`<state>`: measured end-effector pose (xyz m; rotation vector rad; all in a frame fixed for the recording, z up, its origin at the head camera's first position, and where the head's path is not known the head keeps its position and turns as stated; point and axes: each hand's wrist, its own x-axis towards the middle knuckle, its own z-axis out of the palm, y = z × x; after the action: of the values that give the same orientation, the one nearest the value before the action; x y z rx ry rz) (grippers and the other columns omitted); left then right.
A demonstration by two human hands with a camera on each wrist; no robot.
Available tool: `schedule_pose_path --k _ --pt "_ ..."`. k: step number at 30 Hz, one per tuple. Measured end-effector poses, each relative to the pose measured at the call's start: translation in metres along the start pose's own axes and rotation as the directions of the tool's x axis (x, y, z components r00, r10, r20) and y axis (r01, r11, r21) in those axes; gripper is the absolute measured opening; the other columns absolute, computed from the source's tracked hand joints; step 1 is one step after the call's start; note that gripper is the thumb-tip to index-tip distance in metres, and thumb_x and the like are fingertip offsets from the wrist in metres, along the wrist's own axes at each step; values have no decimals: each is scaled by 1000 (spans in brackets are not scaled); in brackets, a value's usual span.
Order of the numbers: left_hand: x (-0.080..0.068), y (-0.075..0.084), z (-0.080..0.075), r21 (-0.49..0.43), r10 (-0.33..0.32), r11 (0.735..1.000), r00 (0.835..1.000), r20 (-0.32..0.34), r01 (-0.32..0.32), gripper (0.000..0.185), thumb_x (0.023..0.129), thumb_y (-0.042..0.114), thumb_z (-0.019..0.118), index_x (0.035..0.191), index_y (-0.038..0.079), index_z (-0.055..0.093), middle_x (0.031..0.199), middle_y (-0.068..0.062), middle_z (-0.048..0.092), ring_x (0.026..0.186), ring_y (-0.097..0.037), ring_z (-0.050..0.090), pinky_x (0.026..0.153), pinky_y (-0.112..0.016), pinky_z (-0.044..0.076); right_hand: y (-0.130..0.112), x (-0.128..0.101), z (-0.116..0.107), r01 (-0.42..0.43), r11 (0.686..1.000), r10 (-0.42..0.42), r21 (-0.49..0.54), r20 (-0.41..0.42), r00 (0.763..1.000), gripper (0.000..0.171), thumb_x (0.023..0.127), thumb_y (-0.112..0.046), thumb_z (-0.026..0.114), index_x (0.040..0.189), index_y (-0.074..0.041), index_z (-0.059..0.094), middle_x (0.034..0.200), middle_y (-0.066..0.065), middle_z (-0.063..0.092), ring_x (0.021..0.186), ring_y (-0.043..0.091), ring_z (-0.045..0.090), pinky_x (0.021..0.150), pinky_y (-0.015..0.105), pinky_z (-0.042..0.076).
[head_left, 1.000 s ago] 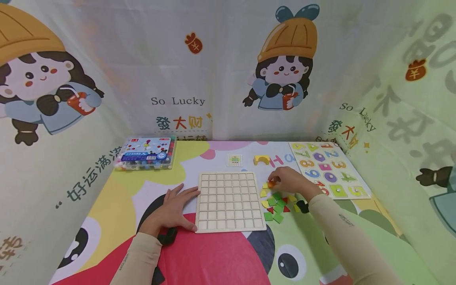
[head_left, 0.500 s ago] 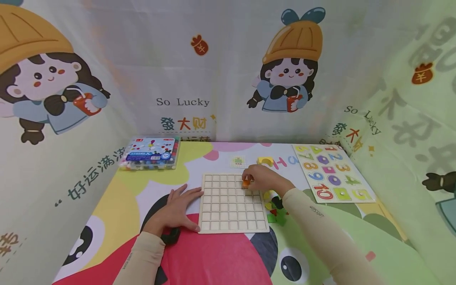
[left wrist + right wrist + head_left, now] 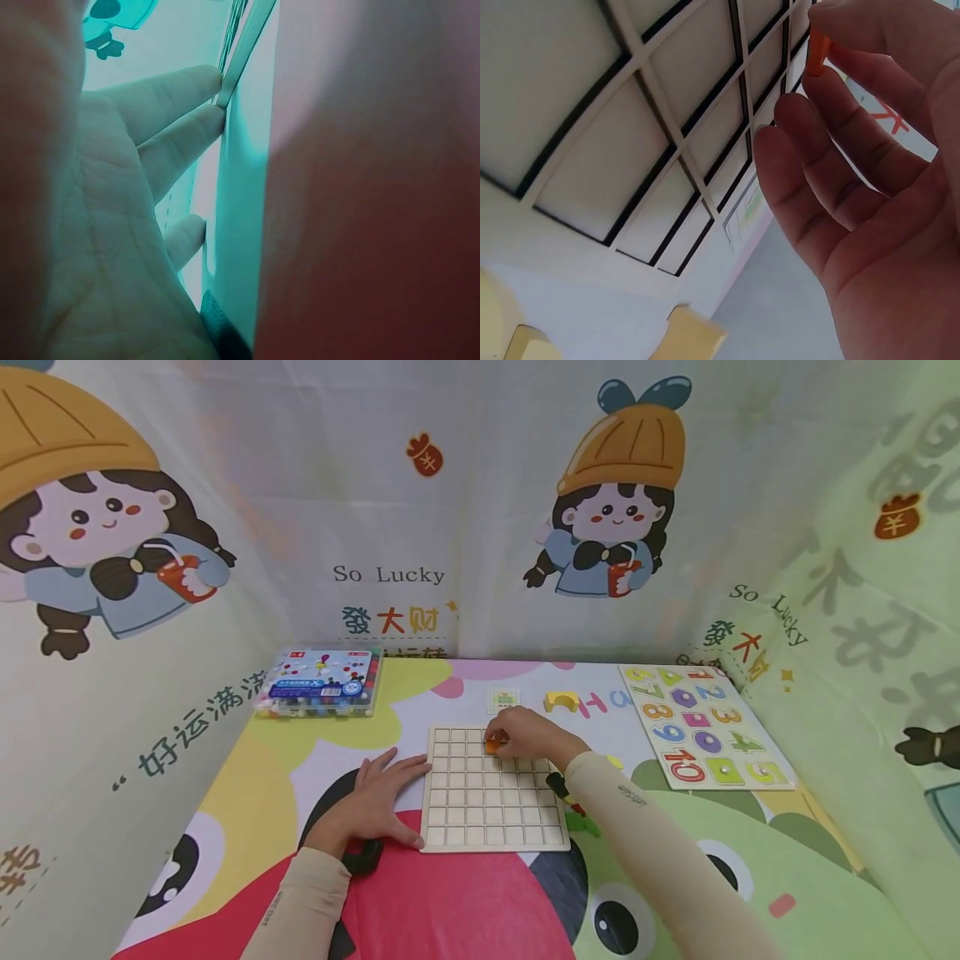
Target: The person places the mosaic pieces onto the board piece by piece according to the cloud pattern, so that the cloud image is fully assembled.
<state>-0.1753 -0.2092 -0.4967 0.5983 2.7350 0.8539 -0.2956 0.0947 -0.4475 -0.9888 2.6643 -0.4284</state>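
orange tile point(image 3: 492, 746) pinched in right hand point(image 3: 525, 735), over wooden grid board point(image 3: 491, 814)

We see the head view evenly and brightly lit, with only soft, faint shadows under the forearms and no glare; its edges bow outward from wide-angle distortion. Our left wrist view carries a heavy teal and red colour cast, and the left hand point(image 3: 112, 225) is blurred from closeness. The right wrist view is bright but soft, the wooden grid board point(image 3: 630, 127) bending at the edges.
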Motion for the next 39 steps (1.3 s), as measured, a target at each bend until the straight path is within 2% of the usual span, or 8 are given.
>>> schedule_pose_path --k 7,13,20,27,34,39 --pt "0 1 -2 -6 -7 1000 1000 4 7 116 60 54 96 161 23 47 171 -3 38 163 -44 10 125 -77 -2 -1 4 2 9 1000 -8 -29 24 1000 23 95 -13 76 117 -15 81 106 -2 73 94 14 60 97 36 55" --pt "-1 3 -2 -18 0 1000 1000 -3 0 116 61 53 97 161 22 48 170 -4 39 162 -46 11 124 -78 -2 -4 3 3 -6 1000 7 -4 38 999 24 96 -12 76 120 -14 80 107 -1 72 96 16 59 96 38 55" --pt "3 3 -2 -10 -1 1000 1000 5 1 116 61 54 97 161 23 47 171 -3 38 163 -45 10 124 -78 -3 -2 1 2 -22 1000 22 -14 19 1000 24 97 -12 76 120 -15 81 109 -1 74 93 15 59 94 35 55" --pt "9 3 -5 -12 -5 1000 1000 5 5 116 60 54 97 161 25 47 171 1 38 164 -42 8 126 -75 -3 3 -2 1 -47 998 48 50 -15 999 28 96 -13 79 124 -13 80 112 2 74 99 14 62 97 37 57" --pt "6 1 -2 -8 -12 1000 1000 7 12 116 60 54 97 161 25 47 171 0 38 164 -41 9 126 -75 -3 4 -5 6 -35 994 39 104 -36 999 30 95 -14 81 125 -13 80 110 2 73 97 13 62 92 34 56" --pt "2 0 0 -4 -12 1000 1000 4 12 115 61 54 97 160 24 48 171 -1 39 163 -43 10 125 -77 -2 -1 -7 10 -47 997 47 67 -9 999 34 95 -19 82 127 -11 78 115 3 73 100 15 60 97 37 55"
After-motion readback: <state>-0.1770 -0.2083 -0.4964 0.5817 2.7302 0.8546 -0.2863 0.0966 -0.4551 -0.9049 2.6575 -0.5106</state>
